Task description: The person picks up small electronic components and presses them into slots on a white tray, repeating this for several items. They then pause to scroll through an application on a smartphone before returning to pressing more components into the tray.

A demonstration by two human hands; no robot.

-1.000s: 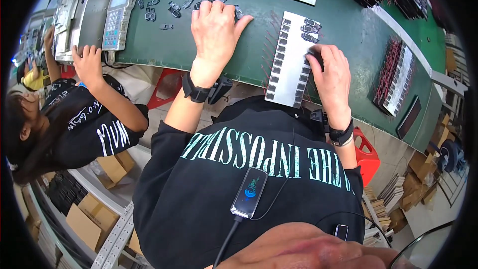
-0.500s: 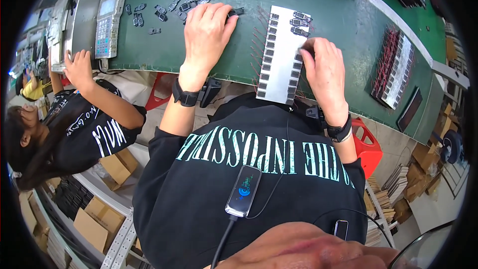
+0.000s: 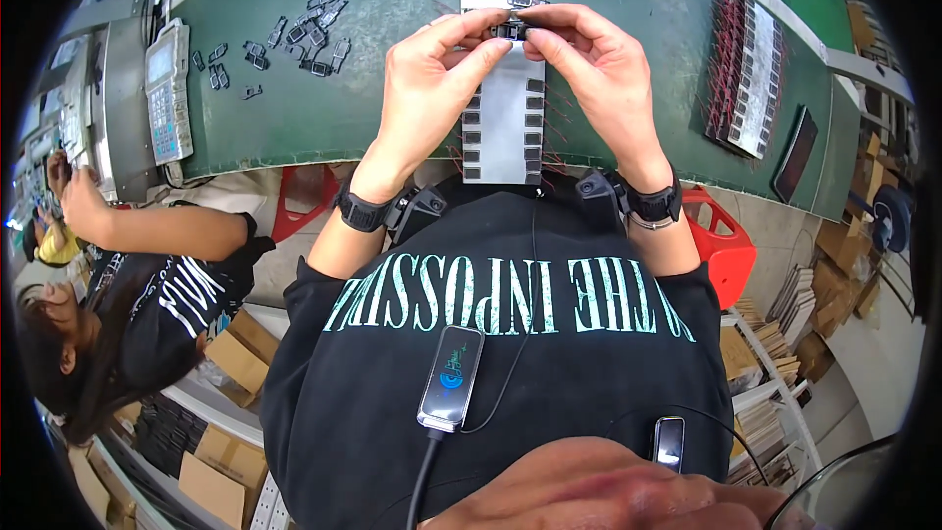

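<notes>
Fingers (image 3: 479,59) of the left hand (image 3: 417,103) and right hand (image 3: 610,86) sit close together over a broad green surface (image 3: 294,118). Beneath them I see a long, pale, flat board (image 3: 502,123) edged with black rectangular pieces (image 3: 534,120); well to their right, a similar pale strip (image 3: 755,83) beside red wires (image 3: 724,59); to their left, scattered loose black parts (image 3: 315,34). Between them, pinched from both sides, is one small black component (image 3: 511,31).

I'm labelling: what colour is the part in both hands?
The part is mostly black, clearest in the head view.

Both hands (image 3: 429,79) (image 3: 601,74) pinch close together, fingertips (image 3: 497,16) perhaps touching.
</notes>
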